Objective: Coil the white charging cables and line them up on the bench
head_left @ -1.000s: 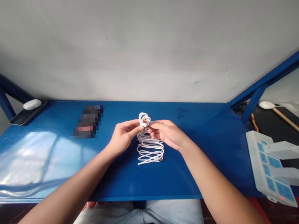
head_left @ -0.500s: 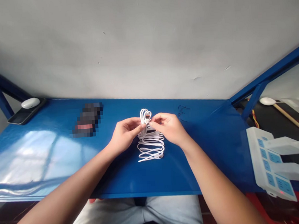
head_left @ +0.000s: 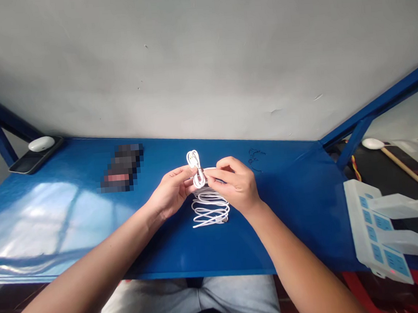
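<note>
A coiled white cable [head_left: 210, 208] hangs in loops over the blue table [head_left: 71, 206], its lowest loops resting on the surface. My left hand [head_left: 170, 193] pinches the top of the coil from the left, where a small loop of cable sticks up above my fingers. My right hand [head_left: 235, 183] pinches the same top part from the right, fingers closed on the cable. Both hands meet at the middle of the table, a little above it.
A blurred dark object [head_left: 122, 174] lies left of my hands. A dark phone [head_left: 32, 161] with a white oval case [head_left: 41, 143] on it sits at the far left corner. At the right, a white power strip [head_left: 376, 232] with plugged adapters. A grey wall stands behind.
The small loop at the top of the coil has shifted left and stands narrower. My right hand has closed in over the coil's top; my left hand has barely moved.
</note>
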The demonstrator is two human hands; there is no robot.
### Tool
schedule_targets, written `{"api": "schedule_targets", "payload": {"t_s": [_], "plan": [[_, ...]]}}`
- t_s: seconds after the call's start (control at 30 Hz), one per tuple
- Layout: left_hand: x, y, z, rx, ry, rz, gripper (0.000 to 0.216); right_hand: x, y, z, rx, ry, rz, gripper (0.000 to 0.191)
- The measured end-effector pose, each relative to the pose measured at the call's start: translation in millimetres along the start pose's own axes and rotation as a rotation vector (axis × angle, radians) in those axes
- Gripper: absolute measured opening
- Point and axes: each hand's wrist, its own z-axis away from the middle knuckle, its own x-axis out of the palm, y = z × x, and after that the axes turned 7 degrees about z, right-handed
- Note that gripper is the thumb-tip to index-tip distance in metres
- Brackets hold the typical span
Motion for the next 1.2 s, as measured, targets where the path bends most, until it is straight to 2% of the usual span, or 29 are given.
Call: {"api": "schedule_targets", "payload": {"t_s": [0.13,0.23,0.33,0.4,0.5,0.6,0.8,0.9,1.07,1.2], "plan": [[-2,4,0,0.054,0.001,-0.013,0.016,2,-2,1,0.111,0.011,-0.13,0.013],[-2,4,1,0.146,0.003,-0.092,0.021,4,-2,1,0.34,-0.02,-0.357,0.012],[-1,1,3,0.216,0.008,-0.148,0.026,5,0,-1,0.576,-0.15,-0.609,0.023],[0,-2,4,0.237,0.013,-0.175,0.028,4,0,-2,0.651,-0.24,-0.713,0.027],[0,-3,4,0.247,0.019,-0.184,0.027,0,-2,-5,0.672,-0.289,-0.763,0.027],[0,-3,5,0.229,-0.005,-0.179,0.026,-2,-2,-6,0.66,-0.294,-0.718,0.025],[-1,0,6,0.017,-0.146,-0.173,0.027,-8,8,-5,0.557,-0.356,-0.634,0.016],[-3,2,5,-0.022,-0.168,-0.198,0.028,-13,12,-6,0.535,-0.4,-0.593,0.015],[-3,-1,4,0.051,-0.15,-0.271,0.03,-16,13,-8,0.53,-0.338,-0.513,0.013],[0,-5,6,0.043,-0.161,-0.231,0.033,-11,10,-6,0.513,-0.266,-0.42,0.009]]}}
